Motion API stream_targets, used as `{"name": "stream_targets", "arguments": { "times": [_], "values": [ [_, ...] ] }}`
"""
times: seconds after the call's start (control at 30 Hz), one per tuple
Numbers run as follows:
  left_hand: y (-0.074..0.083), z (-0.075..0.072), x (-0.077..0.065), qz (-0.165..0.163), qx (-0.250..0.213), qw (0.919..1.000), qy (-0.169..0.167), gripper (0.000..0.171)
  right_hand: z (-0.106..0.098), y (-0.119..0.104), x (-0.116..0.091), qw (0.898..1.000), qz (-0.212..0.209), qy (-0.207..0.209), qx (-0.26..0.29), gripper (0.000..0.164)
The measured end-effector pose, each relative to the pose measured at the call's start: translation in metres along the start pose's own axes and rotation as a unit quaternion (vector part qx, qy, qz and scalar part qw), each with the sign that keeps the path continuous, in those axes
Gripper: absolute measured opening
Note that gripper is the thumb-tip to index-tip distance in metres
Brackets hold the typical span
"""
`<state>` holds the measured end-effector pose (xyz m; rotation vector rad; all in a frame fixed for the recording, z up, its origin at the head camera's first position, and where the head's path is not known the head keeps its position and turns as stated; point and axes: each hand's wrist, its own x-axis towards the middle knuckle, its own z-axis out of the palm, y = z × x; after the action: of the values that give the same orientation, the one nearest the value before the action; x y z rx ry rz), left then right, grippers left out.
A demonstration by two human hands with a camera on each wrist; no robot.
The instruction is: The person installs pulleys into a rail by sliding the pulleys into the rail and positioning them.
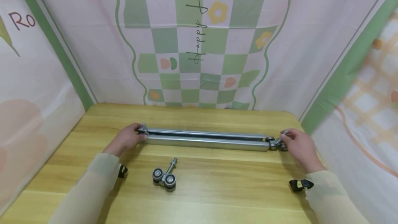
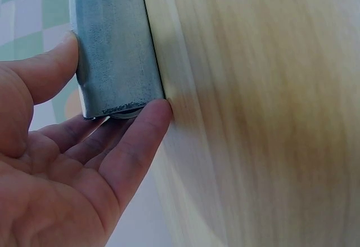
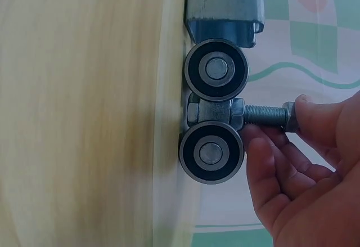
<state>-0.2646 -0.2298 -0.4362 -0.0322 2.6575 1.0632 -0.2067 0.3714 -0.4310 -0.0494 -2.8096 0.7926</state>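
Observation:
A long silver metal track [image 1: 205,142] lies across the table with its slot facing up. My left hand [image 1: 126,137] grips the track's left end; in the left wrist view the thumb presses the side of the track [image 2: 115,50] and the fingers lie at its end. A bolt [image 1: 144,127] sticks up from the slot there, and a sliver of a wheel shows inside. At the other end my right hand [image 1: 300,148] pinches the bolt of a roller trolley [image 3: 216,109]. The trolley's wheels stand outside the track, the leading pair right at its opening.
Another roller trolley [image 1: 164,179] lies on the table in front of the track, its bolt pointing away to the right. Patterned cloth [image 1: 211,44] hangs behind the wooden table [image 1: 224,189] and along both sides.

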Motion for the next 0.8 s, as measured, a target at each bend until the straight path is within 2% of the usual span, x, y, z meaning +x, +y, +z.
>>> {"name": "stream_targets", "arguments": {
  "times": [0.33, 0.8],
  "values": [
    [-0.001, 0.000, -0.001, 0.009, 0.003, 1.0000, -0.002, 0.073, 0.008, -0.005, 0.002, 1.000, 0.006, 0.005, 0.016, 0.030],
    [0.000, 0.000, -0.002, 0.004, -0.003, 1.0000, -0.006, 0.073, 0.014, -0.010, 0.004, 1.000, 0.008, -0.017, 0.020, 0.035]
  ]
}}
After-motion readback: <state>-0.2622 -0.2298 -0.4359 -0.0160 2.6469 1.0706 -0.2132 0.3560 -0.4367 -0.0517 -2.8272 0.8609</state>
